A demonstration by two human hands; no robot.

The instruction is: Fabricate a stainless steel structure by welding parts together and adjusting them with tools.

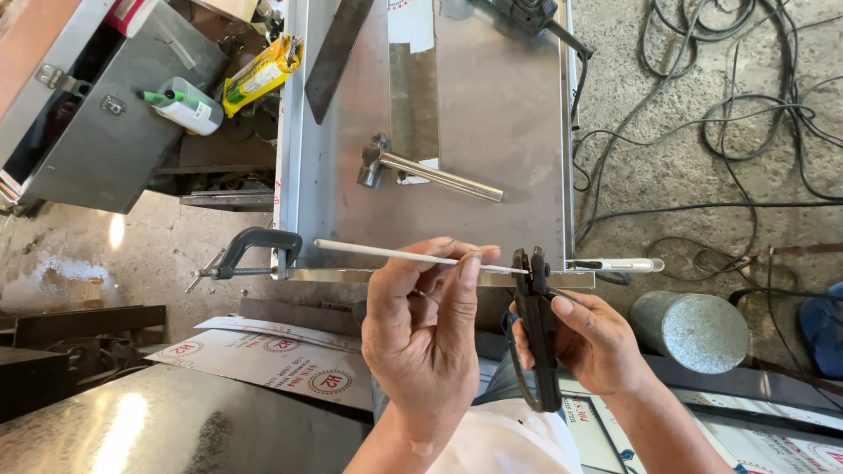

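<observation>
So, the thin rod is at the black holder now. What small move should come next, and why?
Probably seat the rod's end deeper into the black electrode holder and let its jaws close on it. The left hand pinches the white rod near its right end, and the tip only just meets the holder's head, which the right hand holds upright. Whether the rod is already clamped cannot be told.

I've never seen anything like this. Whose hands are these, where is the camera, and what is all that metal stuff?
The camera sits on a person's head, looking down at their own two bare hands. The left hand pinches a thin white welding rod, feeding its end into the jaws of a black electrode holder gripped by the right hand. Beyond them lies a steel sheet with a metal hammer on it. A clamp grips its left edge. Cables trail over the concrete floor.
</observation>
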